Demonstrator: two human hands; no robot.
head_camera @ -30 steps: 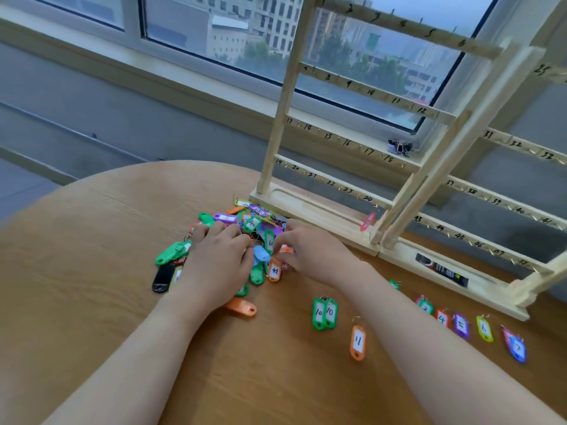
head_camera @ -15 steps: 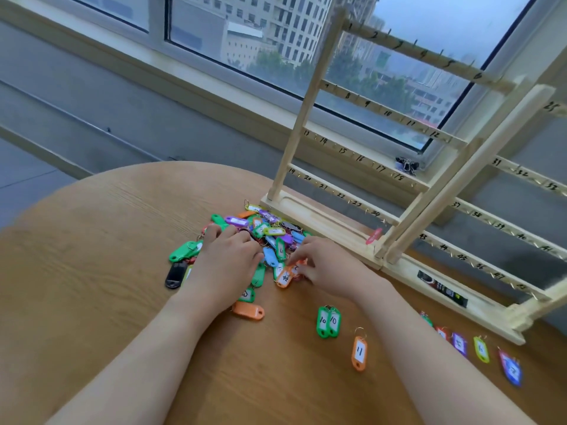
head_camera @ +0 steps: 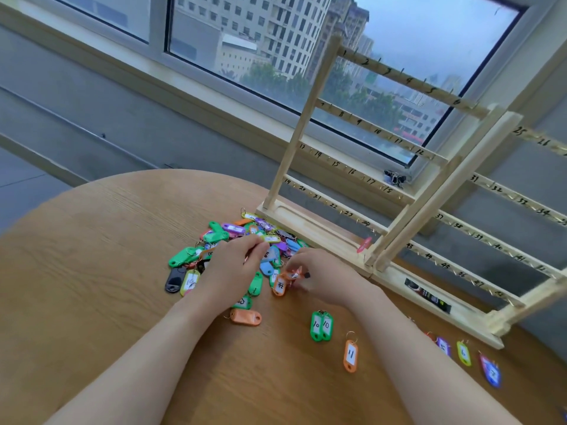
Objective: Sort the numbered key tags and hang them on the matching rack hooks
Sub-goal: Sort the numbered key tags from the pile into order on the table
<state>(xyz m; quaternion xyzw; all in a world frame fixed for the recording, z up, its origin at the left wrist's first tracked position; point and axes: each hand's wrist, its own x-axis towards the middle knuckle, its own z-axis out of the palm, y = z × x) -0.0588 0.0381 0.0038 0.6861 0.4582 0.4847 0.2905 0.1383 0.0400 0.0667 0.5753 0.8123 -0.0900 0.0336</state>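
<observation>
Both hands are in the pile of key tags (head_camera: 245, 240) from what I see: left hand (head_camera: 228, 276) lies on it with fingers loosely curled, gripping nothing I can spot, right hand (head_camera: 325, 276) pinches an orange tag (head_camera: 291, 276). It's a round wooden tabletop (head_camera: 92, 271) by a big window (head_camera: 276, 41). Wooden rack (head_camera: 383, 179) stands upright behind, numbered rails running left to right, sorted tags (head_camera: 320, 326) lying lengthwise toward it.

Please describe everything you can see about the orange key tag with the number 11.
The orange tag marked 11 is an oblong tag that looks plastic, with a white paper label bearing a handwritten 11 and a small metal ring at its far end. It lies flat on the wooden table, label up, set apart from the pile, right of the two green 10 tags. Neither hand touches it.
</observation>
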